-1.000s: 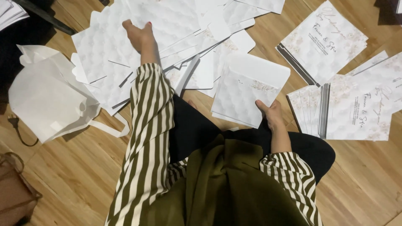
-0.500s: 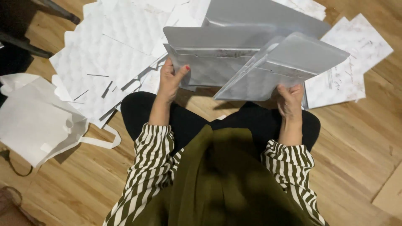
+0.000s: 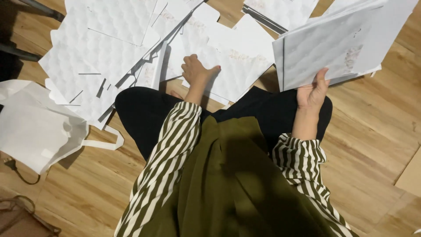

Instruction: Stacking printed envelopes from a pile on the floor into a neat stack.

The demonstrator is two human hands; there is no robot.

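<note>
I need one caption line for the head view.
Seated person's left hand presses white sheets; right hand holds a stack.

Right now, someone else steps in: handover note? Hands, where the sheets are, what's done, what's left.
Left hand: palm down on the white sheets lying on the floor in front of the knees, holding nothing.
Right hand: grips a stack of folded sheets by its lower edge, raised off the floor.
More flat sheets are spread to the left; a white bag lies beside them, further left.
Done: one stack gathered in the right hand.
Left: many loose sheets on the floor, unsorted.
</note>
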